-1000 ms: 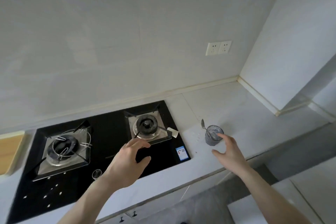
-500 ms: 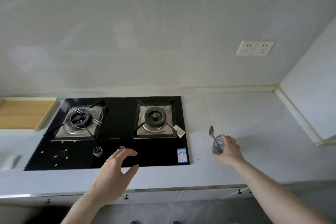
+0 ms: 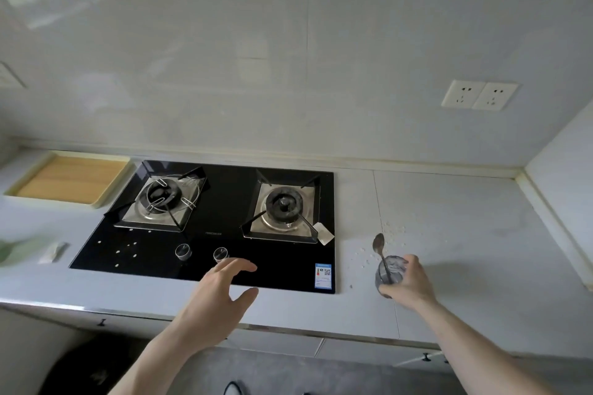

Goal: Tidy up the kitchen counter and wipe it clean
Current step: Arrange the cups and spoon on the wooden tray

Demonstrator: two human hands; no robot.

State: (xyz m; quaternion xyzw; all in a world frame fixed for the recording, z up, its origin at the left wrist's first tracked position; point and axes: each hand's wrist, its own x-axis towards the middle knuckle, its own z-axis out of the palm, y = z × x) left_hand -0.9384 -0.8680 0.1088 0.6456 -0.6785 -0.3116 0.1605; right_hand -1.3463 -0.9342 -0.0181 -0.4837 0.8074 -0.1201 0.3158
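A small grey glass (image 3: 387, 271) with a metal spoon (image 3: 380, 247) standing in it sits on the pale counter (image 3: 465, 234) right of the hob. My right hand (image 3: 410, 282) is wrapped around the glass from the right. White crumbs (image 3: 390, 229) lie scattered on the counter behind and left of the glass. My left hand (image 3: 221, 295) hovers open, fingers spread, over the front edge of the black gas hob (image 3: 224, 228), just below its two knobs. White specks dot the hob's front left.
A wooden tray with a pale rim (image 3: 69, 181) lies left of the hob. A small white object (image 3: 53, 252) and a blurred green thing (image 3: 12, 248) sit at the far left. Double socket (image 3: 479, 94) on the wall. A white tag (image 3: 323, 233) rests by the right burner.
The view has swung left and levelled, bringing the tray into sight. My right hand went from reaching toward the glass to closing around it. My left hand stays open over the hob's front.
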